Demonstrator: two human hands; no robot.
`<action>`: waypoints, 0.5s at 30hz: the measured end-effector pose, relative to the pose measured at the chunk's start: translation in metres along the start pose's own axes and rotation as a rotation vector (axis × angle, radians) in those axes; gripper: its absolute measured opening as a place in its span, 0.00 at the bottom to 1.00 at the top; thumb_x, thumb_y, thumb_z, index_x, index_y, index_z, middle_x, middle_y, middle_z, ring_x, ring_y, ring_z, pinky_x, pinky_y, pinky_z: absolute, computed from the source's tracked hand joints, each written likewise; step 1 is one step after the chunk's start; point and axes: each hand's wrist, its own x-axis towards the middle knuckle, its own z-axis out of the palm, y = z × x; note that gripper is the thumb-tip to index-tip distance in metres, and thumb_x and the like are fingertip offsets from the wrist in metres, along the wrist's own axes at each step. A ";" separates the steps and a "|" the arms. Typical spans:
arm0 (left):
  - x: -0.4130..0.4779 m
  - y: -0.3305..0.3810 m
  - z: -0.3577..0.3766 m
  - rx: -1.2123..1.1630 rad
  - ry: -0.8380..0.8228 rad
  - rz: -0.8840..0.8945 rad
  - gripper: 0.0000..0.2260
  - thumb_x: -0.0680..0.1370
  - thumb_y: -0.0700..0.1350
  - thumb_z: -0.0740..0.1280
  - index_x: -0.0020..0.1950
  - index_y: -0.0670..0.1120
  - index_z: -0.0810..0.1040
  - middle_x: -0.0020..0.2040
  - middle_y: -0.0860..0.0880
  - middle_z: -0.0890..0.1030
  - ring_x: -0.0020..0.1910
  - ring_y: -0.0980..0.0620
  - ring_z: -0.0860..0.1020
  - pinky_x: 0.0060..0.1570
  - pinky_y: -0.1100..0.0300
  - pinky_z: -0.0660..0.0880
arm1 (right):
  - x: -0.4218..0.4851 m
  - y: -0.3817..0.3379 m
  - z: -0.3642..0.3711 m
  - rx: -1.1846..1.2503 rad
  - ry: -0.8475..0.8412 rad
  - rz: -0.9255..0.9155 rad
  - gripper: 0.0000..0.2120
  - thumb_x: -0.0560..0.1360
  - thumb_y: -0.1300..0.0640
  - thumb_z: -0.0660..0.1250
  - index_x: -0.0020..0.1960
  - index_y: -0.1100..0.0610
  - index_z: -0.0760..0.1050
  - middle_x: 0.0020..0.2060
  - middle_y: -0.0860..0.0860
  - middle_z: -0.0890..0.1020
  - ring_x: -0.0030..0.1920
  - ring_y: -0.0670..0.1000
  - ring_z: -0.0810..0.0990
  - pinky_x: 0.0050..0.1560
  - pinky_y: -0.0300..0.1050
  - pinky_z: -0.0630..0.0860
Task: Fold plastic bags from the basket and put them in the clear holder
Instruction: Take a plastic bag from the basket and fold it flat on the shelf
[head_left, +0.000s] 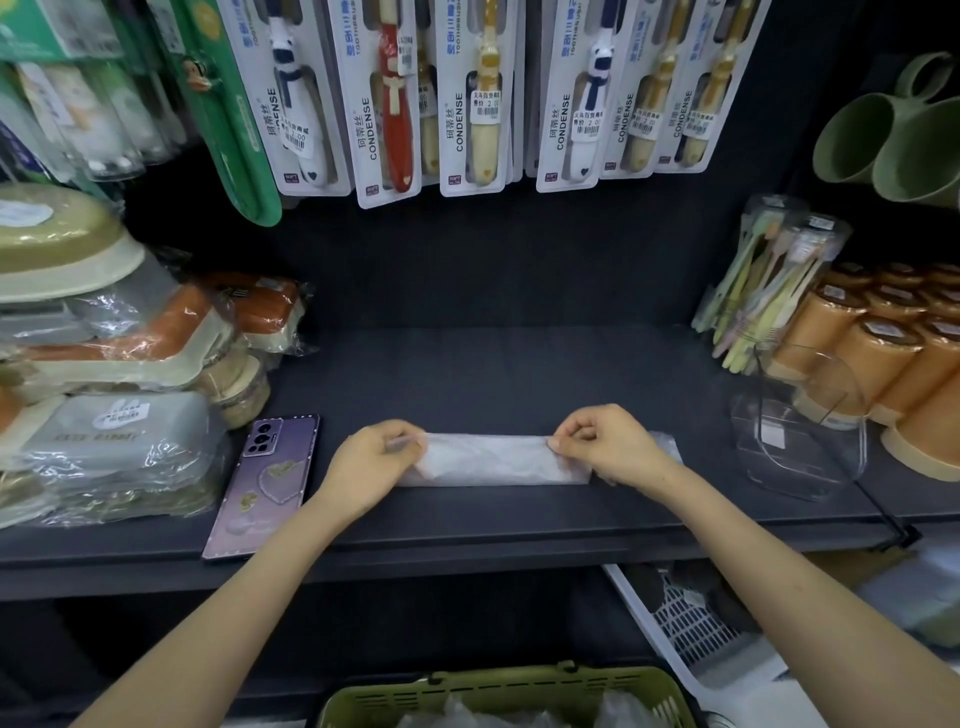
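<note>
I see the dark shelf (493, 374), the green basket (496, 685) below its front edge, the clear holder (802, 460) at its right end, the folded plastic bag (493, 460) flat near its front, left hand (371, 462) and right hand (613, 449) pinching the bag's ends

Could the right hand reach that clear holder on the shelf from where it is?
Probably yes: the clear holder stands just right of the right hand on the shelf, nothing blocking, though that hand is pinching the plastic bag.

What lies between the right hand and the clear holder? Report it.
Head view: an end of the plastic bag juts past the right hand, then bare dark shelf runs up to the clear holder.
</note>
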 end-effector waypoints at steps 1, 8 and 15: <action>0.001 0.000 0.000 0.010 0.013 -0.007 0.05 0.78 0.43 0.66 0.46 0.52 0.80 0.47 0.55 0.81 0.49 0.56 0.77 0.44 0.70 0.68 | 0.002 0.001 0.001 -0.003 0.002 0.010 0.08 0.76 0.54 0.70 0.38 0.53 0.79 0.21 0.36 0.75 0.23 0.35 0.73 0.28 0.30 0.62; 0.007 -0.001 0.002 0.086 0.177 -0.179 0.13 0.79 0.45 0.65 0.63 0.45 0.75 0.49 0.49 0.78 0.49 0.48 0.76 0.46 0.59 0.66 | 0.015 -0.004 0.009 -0.150 -0.015 0.053 0.06 0.74 0.51 0.70 0.40 0.51 0.82 0.34 0.37 0.80 0.44 0.42 0.80 0.47 0.43 0.76; -0.009 -0.004 0.026 0.703 0.378 0.451 0.18 0.75 0.47 0.57 0.57 0.41 0.81 0.54 0.40 0.81 0.50 0.38 0.79 0.55 0.45 0.73 | 0.019 -0.006 0.010 -0.196 -0.017 0.077 0.08 0.75 0.51 0.69 0.37 0.48 0.80 0.34 0.35 0.79 0.44 0.43 0.79 0.44 0.41 0.74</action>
